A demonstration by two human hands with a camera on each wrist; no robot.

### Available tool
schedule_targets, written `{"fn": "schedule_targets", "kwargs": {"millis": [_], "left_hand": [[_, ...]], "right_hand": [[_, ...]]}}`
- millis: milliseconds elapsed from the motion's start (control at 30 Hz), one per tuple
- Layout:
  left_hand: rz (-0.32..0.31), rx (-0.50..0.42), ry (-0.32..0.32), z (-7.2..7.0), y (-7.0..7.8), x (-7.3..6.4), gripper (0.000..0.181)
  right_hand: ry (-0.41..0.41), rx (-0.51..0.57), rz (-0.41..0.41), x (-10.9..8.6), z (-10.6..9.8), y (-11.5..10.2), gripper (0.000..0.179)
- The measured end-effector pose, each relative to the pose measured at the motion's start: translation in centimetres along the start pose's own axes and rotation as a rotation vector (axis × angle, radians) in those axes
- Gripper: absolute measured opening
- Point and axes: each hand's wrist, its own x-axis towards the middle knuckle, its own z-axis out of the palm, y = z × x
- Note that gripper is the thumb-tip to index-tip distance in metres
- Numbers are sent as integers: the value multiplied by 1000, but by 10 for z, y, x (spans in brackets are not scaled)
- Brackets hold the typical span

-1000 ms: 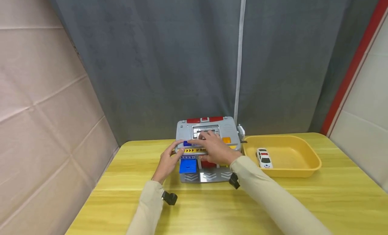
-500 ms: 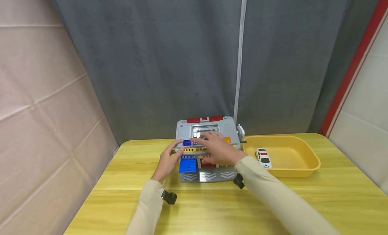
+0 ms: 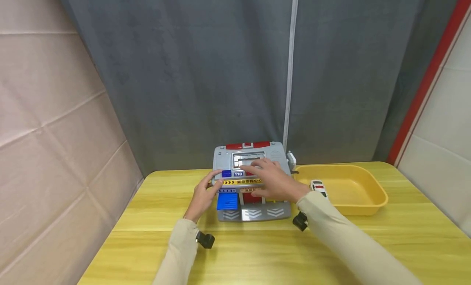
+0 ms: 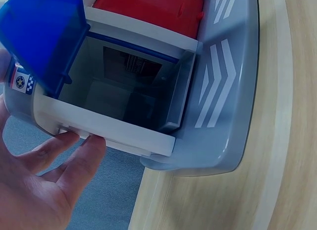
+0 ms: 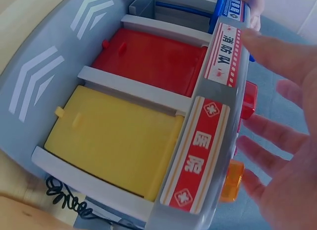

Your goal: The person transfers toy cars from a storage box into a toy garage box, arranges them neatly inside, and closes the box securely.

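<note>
A grey toy garage station (image 3: pixel 224 160) stands on the table with three bays in front. Its blue door (image 4: pixel 47 36) is swung up over a hollow bay, while the red door (image 5: pixel 148 59) and yellow door (image 5: pixel 111 141) are down. My left hand (image 3: pixel 201 195) grips the station's left corner, thumb at the front, fingertips against the side wall. Fingers spread, my right hand (image 3: pixel 277 182) hovers over the front roof edge near the red button (image 5: pixel 249 100), holding nothing. An orange button (image 5: pixel 232 181) shows below its fingers; the blue button (image 3: pixel 226 173) is near my left hand.
Right of the station sits a yellow tray (image 3: pixel 353 191) with a white toy car (image 3: pixel 318 187), partly hidden by my right sleeve. A white piece (image 3: pixel 292 160) stands at the station's right side, near a black coiled cord (image 5: pixel 67 195). A grey curtain (image 3: pixel 184 93) hangs behind.
My right hand has moved right along the roof, away from the blue button, uncovering the 110 label and covering the orange button. My left hand keeps its hold.
</note>
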Motion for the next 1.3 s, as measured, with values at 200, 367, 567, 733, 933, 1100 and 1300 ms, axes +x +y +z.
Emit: {"fn": "schedule_targets", "kwargs": {"millis": [200, 367, 567, 733, 933, 1100, 1300], "left_hand": [[-2, 3, 12, -1, 1, -1, 42], [-9, 8, 13, -1, 0, -1, 42], [-12, 4, 14, -1, 0, -2, 43], [-7, 8, 20, -1, 0, -2, 43], [0, 11, 19, -1, 0, -2, 43], [0, 1, 21, -1, 1, -3, 42], [-8, 0, 24, 0, 1, -4, 42]], "right_hand": [[21, 1, 16, -7, -4, 3, 74], [34, 23, 65, -14, -7, 11, 75], [78, 76, 99, -24, -8, 25, 75], [110, 71, 109, -30, -8, 35, 76], [129, 87, 145, -40, -11, 46, 78], [137, 132, 194, -49, -12, 58, 76], [162, 172, 237, -57, -11, 70, 74]]}}
